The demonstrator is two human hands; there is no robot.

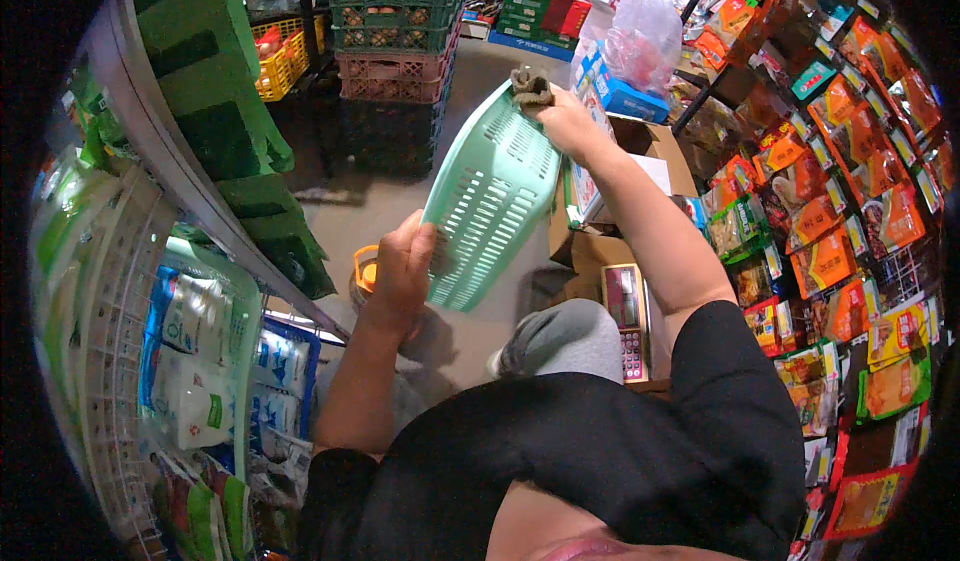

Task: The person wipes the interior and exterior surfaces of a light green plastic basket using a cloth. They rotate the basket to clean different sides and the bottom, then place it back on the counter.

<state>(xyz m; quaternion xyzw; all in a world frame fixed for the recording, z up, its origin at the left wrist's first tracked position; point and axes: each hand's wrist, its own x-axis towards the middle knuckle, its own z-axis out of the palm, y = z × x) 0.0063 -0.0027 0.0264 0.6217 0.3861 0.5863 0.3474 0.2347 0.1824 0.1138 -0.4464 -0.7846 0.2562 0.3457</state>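
Observation:
A pale green slotted plastic basket [495,201] is held up in front of me, tilted on its side. My left hand [405,261] grips its near left rim, thumb on the plastic. At the far upper end, my right hand [568,120] presses a crumpled brown cloth [532,85] against the rim. The fingers of that hand are partly hidden by the cloth. The inside of the basket faces away from view.
Packaged foods [817,261] hang on the right. Cardboard boxes [577,253] and a calculator-like scale keypad [631,351] stand by my right knee. Left is a shelf with another green basket [251,381] of packets. Stacked egg crates [394,73] and a yellow basket [289,66] stand ahead.

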